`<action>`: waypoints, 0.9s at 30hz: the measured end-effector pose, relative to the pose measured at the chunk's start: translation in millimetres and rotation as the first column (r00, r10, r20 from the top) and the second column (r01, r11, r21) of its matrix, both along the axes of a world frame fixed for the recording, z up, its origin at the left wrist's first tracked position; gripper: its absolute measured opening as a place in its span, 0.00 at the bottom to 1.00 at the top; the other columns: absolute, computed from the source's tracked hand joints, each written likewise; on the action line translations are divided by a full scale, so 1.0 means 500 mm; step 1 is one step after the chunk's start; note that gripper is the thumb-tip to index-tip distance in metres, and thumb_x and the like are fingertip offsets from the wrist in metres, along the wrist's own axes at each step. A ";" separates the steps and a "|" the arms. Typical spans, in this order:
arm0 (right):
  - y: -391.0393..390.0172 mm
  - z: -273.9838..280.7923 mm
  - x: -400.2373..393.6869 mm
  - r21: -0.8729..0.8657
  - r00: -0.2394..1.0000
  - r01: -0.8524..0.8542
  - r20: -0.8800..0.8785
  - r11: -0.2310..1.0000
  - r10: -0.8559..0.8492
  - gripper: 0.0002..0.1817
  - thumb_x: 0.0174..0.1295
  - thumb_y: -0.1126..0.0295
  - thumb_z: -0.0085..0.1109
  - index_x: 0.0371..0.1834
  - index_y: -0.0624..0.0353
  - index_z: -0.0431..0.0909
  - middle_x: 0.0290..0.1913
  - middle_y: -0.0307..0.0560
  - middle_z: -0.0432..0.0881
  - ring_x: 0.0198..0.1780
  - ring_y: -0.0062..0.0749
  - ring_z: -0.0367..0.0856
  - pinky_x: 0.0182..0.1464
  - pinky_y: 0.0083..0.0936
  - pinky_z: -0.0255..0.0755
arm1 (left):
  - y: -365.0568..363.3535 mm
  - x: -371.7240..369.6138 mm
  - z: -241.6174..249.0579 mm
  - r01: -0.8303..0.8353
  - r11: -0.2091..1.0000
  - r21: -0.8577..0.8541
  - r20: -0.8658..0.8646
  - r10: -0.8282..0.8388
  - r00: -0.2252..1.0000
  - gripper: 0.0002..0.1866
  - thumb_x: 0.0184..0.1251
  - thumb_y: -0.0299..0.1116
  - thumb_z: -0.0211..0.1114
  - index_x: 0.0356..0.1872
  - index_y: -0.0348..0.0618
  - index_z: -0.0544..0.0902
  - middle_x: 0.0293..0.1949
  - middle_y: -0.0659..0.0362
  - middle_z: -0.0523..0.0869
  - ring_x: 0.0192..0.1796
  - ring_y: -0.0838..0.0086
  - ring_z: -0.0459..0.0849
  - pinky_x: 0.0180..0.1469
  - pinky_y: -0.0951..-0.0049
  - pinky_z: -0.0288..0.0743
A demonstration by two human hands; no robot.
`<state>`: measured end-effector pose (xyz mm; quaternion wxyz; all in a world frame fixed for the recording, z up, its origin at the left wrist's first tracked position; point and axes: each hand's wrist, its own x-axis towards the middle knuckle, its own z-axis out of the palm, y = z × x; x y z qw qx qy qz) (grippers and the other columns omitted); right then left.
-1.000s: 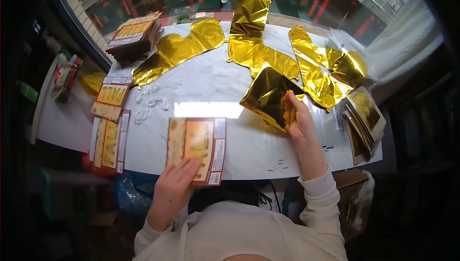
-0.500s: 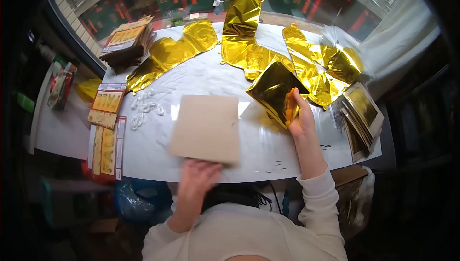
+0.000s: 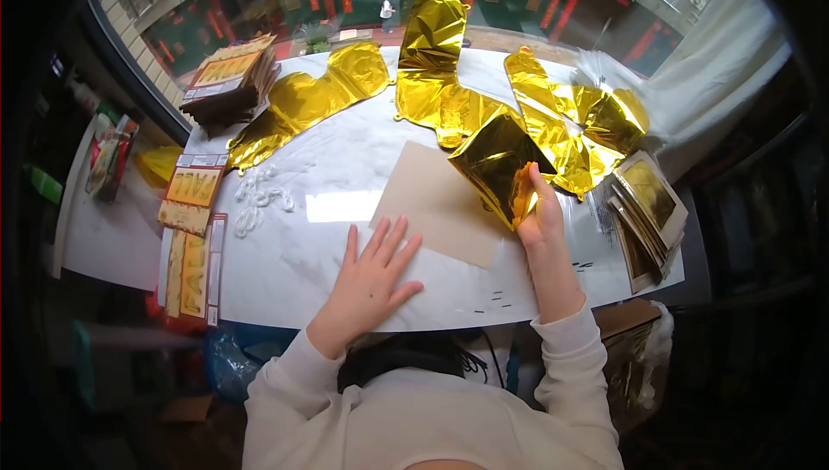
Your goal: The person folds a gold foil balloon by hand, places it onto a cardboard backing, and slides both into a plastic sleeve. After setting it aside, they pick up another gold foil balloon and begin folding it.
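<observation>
My left hand [image 3: 370,276] lies flat with fingers spread on the white table, its fingertips at the near left edge of a tan cardboard sheet [image 3: 432,211]. The sheet lies flat and slanted. In my right hand [image 3: 544,211] is a folded gold foil balloon [image 3: 490,164], pinched by its right edge between thumb and fingers and raised over the sheet's far right part. An orange-gold crumpled edge shows near the thumb. Just behind the held piece, a flat L-shaped foil balloon [image 3: 432,82] rests on the table.
Another flat gold balloon [image 3: 302,103] lies far left, and a looped one [image 3: 596,120] far right. Printed packets [image 3: 226,77] stack at back left, with more packets [image 3: 190,194] nearer. White string coils [image 3: 255,202] lie left of centre. Cards [image 3: 652,211] pile at right; small dark strips [image 3: 496,297] lie near the front edge.
The cardboard sheet has slid right and turned to a slant, partly behind the held balloon. My left hand has moved forward onto the table, fingers spread. My right hand keeps its hold.
</observation>
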<state>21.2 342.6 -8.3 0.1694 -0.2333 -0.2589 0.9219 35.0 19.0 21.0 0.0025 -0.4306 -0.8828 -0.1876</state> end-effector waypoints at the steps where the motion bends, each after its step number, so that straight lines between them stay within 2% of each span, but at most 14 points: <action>1: 0.001 -0.002 0.000 -0.016 0.999 0.022 0.031 1.000 -0.022 0.08 0.76 0.65 0.68 0.52 0.53 0.86 0.50 0.36 0.90 0.53 0.26 0.88 0.64 0.31 0.81 | -0.008 0.016 -0.001 0.006 0.999 -0.034 -0.009 -0.006 1.000 0.35 0.75 0.50 0.67 0.78 0.46 0.73 0.83 0.47 0.64 0.84 0.48 0.60 0.83 0.34 0.45; 3: 0.024 -0.029 -0.003 -0.037 0.999 0.029 0.022 0.999 -0.028 0.08 0.76 0.65 0.68 0.52 0.53 0.86 0.49 0.35 0.90 0.53 0.26 0.88 0.64 0.32 0.81 | -0.025 0.058 0.018 0.006 0.997 -0.077 -0.014 -0.007 1.000 0.36 0.73 0.50 0.69 0.78 0.47 0.74 0.82 0.48 0.66 0.82 0.49 0.63 0.83 0.34 0.48; 4: 0.029 -0.049 -0.010 -0.064 1.000 0.027 0.011 0.998 -0.026 0.09 0.75 0.65 0.69 0.52 0.53 0.86 0.49 0.35 0.90 0.52 0.26 0.88 0.64 0.32 0.81 | -0.035 0.085 0.033 0.001 0.997 -0.075 0.039 0.002 0.999 0.36 0.72 0.50 0.71 0.77 0.48 0.75 0.80 0.48 0.69 0.80 0.50 0.67 0.82 0.35 0.51; 8: -0.023 0.018 0.003 0.006 0.997 -0.067 -0.040 0.998 0.068 0.07 0.74 0.68 0.70 0.50 0.53 0.86 0.47 0.36 0.91 0.50 0.24 0.89 0.61 0.26 0.83 | -0.076 0.147 0.055 -0.057 0.998 -0.029 0.130 0.060 0.990 0.35 0.68 0.49 0.75 0.74 0.50 0.78 0.75 0.49 0.73 0.75 0.52 0.72 0.78 0.36 0.60; 9: -0.029 0.025 0.004 0.005 0.994 -0.095 -0.050 0.995 0.096 0.06 0.74 0.68 0.70 0.50 0.54 0.86 0.47 0.36 0.91 0.50 0.23 0.89 0.61 0.25 0.83 | -0.083 0.150 0.067 -0.084 0.996 -0.013 0.122 0.085 0.989 0.34 0.68 0.46 0.76 0.73 0.49 0.79 0.73 0.50 0.76 0.72 0.51 0.74 0.76 0.42 0.64; 10: -0.022 0.012 -0.001 0.003 0.992 -0.114 -0.051 0.994 0.114 0.06 0.74 0.68 0.70 0.50 0.54 0.86 0.47 0.36 0.91 0.50 0.23 0.89 0.61 0.25 0.83 | -0.091 0.148 0.071 -0.103 0.995 -0.016 0.121 0.104 0.987 0.34 0.68 0.46 0.76 0.73 0.49 0.79 0.73 0.50 0.76 0.72 0.51 0.74 0.76 0.42 0.64; 12: -0.028 0.012 -0.013 -0.007 0.991 -0.132 -0.036 0.991 0.132 0.06 0.74 0.69 0.70 0.50 0.54 0.86 0.47 0.37 0.91 0.50 0.23 0.89 0.60 0.24 0.83 | -0.115 0.133 0.079 -0.134 0.982 0.136 0.225 0.101 0.969 0.30 0.69 0.38 0.76 0.71 0.48 0.80 0.68 0.48 0.79 0.64 0.50 0.81 0.70 0.51 0.74; 14: -0.038 0.029 0.004 0.031 0.987 -0.155 -0.032 0.987 0.156 0.06 0.74 0.70 0.70 0.50 0.54 0.86 0.47 0.37 0.91 0.50 0.23 0.89 0.61 0.23 0.84 | -0.181 0.072 0.051 -0.322 0.919 0.229 0.168 0.288 0.943 0.24 0.69 0.26 0.73 0.66 0.42 0.82 0.61 0.47 0.84 0.54 0.54 0.87 0.58 0.60 0.82; 16: -0.010 -0.010 -0.005 0.018 0.997 -0.068 0.047 0.998 0.067 0.07 0.76 0.67 0.67 0.51 0.56 0.85 0.47 0.38 0.90 0.50 0.25 0.88 0.60 0.28 0.82 | -0.250 -0.028 0.030 -0.497 0.811 0.307 0.075 0.500 0.863 0.19 0.68 0.20 0.69 0.60 0.37 0.82 0.56 0.47 0.86 0.50 0.59 0.89 0.50 0.64 0.85; 18: -0.004 -0.015 -0.007 0.009 0.997 -0.058 0.049 0.998 0.057 0.07 0.76 0.67 0.67 0.51 0.56 0.86 0.47 0.38 0.90 0.50 0.25 0.88 0.60 0.29 0.82 | -0.296 -0.106 0.022 -0.654 0.658 0.374 -0.047 0.717 0.695 0.17 0.67 0.18 0.68 0.56 0.35 0.82 0.52 0.48 0.88 0.49 0.63 0.89 0.48 0.67 0.84; 19: -0.004 -0.014 -0.005 0.015 0.997 -0.062 0.039 0.998 0.061 0.07 0.76 0.67 0.67 0.50 0.56 0.86 0.47 0.38 0.90 0.49 0.26 0.88 0.60 0.29 0.82 | -0.324 -0.132 0.006 -0.651 0.659 0.376 -0.050 0.716 0.696 0.17 0.67 0.18 0.68 0.56 0.35 0.82 0.52 0.48 0.88 0.49 0.63 0.89 0.48 0.67 0.84; 21: 0.003 -0.017 -0.007 0.023 0.998 -0.059 0.025 0.998 0.058 0.07 0.76 0.67 0.67 0.50 0.56 0.86 0.47 0.38 0.90 0.49 0.26 0.88 0.60 0.28 0.82 | -0.356 -0.172 -0.015 -0.741 0.576 0.345 0.095 0.764 0.638 0.17 0.66 0.18 0.69 0.56 0.35 0.83 0.46 0.50 0.90 0.44 0.65 0.89 0.46 0.68 0.84; 25: 0.001 -0.016 -0.003 0.008 0.997 -0.070 0.020 0.998 0.070 0.07 0.77 0.67 0.67 0.51 0.56 0.86 0.47 0.38 0.90 0.50 0.26 0.88 0.60 0.29 0.82 | -0.350 -0.171 -0.015 -0.782 0.559 0.276 0.202 0.761 0.616 0.17 0.63 0.19 0.72 0.54 0.37 0.84 0.42 0.52 0.91 0.40 0.66 0.90 0.46 0.67 0.83; 27: 0.002 -0.018 -0.003 0.011 0.996 -0.086 0.009 0.996 0.086 0.07 0.77 0.67 0.66 0.51 0.56 0.86 0.48 0.38 0.91 0.50 0.26 0.88 0.60 0.30 0.82 | -0.343 -0.156 -0.013 -0.790 0.525 0.315 0.265 0.751 0.605 0.20 0.61 0.20 0.75 0.56 0.38 0.84 0.35 0.57 0.90 0.35 0.70 0.88 0.40 0.75 0.80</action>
